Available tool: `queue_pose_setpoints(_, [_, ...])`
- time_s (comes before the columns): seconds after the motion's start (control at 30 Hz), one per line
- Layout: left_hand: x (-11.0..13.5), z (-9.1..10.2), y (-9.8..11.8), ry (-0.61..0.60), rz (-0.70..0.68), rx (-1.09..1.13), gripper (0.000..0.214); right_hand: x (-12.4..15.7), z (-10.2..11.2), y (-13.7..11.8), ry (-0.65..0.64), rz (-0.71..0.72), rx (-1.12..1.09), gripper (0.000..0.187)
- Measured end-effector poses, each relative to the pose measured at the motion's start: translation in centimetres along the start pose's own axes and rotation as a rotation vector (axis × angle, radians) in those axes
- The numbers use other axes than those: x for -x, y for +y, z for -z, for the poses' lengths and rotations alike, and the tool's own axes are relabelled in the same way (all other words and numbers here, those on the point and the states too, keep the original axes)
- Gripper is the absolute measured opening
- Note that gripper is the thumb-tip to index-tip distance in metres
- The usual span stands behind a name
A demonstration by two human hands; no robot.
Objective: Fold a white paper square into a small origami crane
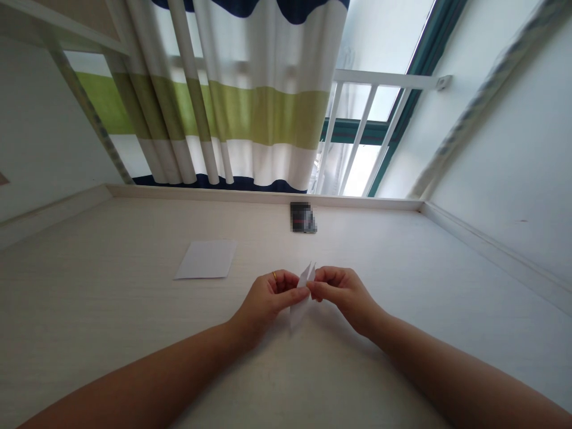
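Forearms: nearest the camera; my left forearm (147,375) and right forearm (456,369) slant inward from the lower corners, so both hands meet near the middle.
Left hand: (270,298) pinching the folded paper (300,310), thumb on the near side, fingers curled behind; a ring (274,276) shows on one finger.
Right hand: (351,295) thumb and fingertips closed on the same paper at its upper right edge. The thumb tips meet, or very nearly; cannot tell which.
Folded paper: between my hands, tilted on end, two points up top with a narrow gap. Whether its lower tip touches the white surface (111,333), I cannot tell.
Reason for grip: my judgement, thin paper flops easily; pinching from both sides likely steadies the layers and gives fine control of the edges.
Flat paper: (206,260) lying beyond my left hand, well apart from it; probably set aside there to leave working room.
Dark item: (300,217) near the far rim (250,195), blurred, identity unclear; perhaps placed there to be out of the way.
Light: window (379,36) beyond the rim, partly covered by the striped curtain (268,119).
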State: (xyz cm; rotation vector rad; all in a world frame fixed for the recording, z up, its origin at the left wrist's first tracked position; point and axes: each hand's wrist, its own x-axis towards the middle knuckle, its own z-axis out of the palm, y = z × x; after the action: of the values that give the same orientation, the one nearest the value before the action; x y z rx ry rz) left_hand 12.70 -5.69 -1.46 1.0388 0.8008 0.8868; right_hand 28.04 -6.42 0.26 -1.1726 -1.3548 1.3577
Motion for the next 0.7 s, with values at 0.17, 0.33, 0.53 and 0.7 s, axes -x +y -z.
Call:
queue_pose_setpoints(0.17, [-0.06,0.14,0.06,0.028,0.019,-0.041,0.022,0.12,0.08,0.19,-0.017,-0.010,0.033,0.022])
queue_pose_setpoints(0.33, [0.14,0.09,0.49,-0.007,0.035,-0.034,0.020,0.14,0.16,0.24,-0.062,-0.004,-0.011,0.020])
queue_pose_setpoints(0.53, [0.04,0.27,0.40,0.030,0.013,-0.056,0.022,-0.23,0.12,0.49,-0.062,-0.008,-0.078,0.016])
queue_pose_setpoints(0.7, [0.02,0.39,0.22,0.042,0.018,-0.069,0.025,-0.25,0.17,0.55,-0.086,-0.020,-0.064,0.017])
